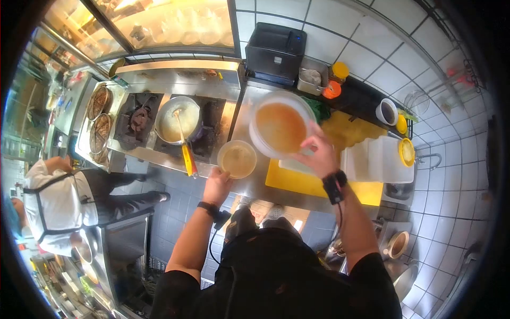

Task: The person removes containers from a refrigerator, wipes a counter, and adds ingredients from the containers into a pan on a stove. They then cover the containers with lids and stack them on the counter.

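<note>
My left hand (218,183) is closed on the near rim of a small round tub (237,159) with cloudy, pale brown liquid in it. A larger white bucket (259,139) of orange-brown broth is gripped at its right rim by my right hand (317,150). The bucket leans with its mouth toward me, just right of the small tub, over the steel counter. To the left, a pot (178,120) of pale, cloudy liquid sits on the burner, with a yellow-handled spatula (187,155) resting across its rim.
A yellow cutting board (324,183) lies under white plastic containers (378,159) at right. Behind stand a black machine (275,53) and a metal tub (313,76). Another person (79,199) is at far left. Round dark trays (100,132) sit beside the stove.
</note>
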### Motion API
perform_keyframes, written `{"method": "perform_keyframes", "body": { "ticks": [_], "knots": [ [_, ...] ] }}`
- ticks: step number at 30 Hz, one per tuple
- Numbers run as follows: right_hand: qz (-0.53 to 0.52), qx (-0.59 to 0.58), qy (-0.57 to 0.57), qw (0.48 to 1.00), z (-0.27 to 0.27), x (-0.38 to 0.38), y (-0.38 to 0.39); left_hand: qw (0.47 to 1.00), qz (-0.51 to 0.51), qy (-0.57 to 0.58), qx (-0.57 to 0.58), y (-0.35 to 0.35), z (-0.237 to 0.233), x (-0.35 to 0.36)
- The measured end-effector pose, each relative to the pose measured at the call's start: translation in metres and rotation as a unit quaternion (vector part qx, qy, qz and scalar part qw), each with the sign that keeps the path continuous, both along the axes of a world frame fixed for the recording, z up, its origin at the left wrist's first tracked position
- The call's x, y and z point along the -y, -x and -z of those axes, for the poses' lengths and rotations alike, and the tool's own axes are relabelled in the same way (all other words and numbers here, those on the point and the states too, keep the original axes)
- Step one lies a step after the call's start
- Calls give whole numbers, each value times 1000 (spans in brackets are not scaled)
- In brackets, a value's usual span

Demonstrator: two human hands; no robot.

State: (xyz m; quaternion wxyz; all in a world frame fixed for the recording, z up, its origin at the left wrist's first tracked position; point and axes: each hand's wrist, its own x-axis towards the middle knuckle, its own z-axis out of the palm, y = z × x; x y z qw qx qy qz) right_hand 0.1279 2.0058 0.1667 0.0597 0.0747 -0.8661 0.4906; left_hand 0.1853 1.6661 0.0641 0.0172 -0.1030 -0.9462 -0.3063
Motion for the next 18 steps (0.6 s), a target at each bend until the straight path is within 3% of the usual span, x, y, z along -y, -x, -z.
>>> {"method": "perform_keyframes", "body": {
  "ticks": [2,9,14,18],
  "knots": [
    [15,-17,-5,1000,19,24,19,998,-32,-14,44,-1,3,-1],
    [57,29,-28,998,90,93,71,997,-4,-39,71,1,6,12],
    [82,56,-62,993,158,109,107,996,21,-22,83,16,10,17],
    [110,46,-143,983,173,110,127,995,43,-9,93,33,7,10]
  ]
}}
